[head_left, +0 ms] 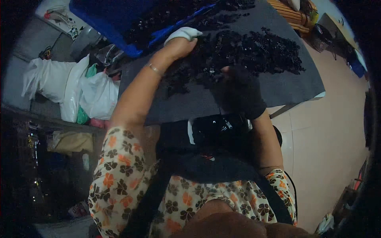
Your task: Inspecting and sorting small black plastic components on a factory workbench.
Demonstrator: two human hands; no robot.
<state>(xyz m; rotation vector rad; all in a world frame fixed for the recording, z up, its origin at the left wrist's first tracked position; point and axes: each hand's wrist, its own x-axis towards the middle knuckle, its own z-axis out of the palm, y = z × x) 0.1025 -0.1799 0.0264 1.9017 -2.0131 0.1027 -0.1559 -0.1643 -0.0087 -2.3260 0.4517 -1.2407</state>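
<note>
A white cloth (182, 32) is bunched at my left hand (180, 48), which is closed around it at the far left of the grey tabletop (295, 88). My right hand (240, 91) wears a dark glove with a bare fingertip showing. It lies over the near edge of a spread heap of small black pieces (258, 51); its other fingers are lost against the dark heap. The pieces are too dark to tell their kind. Beyond my left hand, a blue tray (133, 49) holds more black pieces.
Below the table edge, at my lap, is a dark opening with shiny black items (222, 126). White plastic bags (97, 95) stand at the left. A bundle of tan rods (291, 18) and a dark basket (322, 37) are at the far right. Pale tiled floor (317, 146) runs along the right.
</note>
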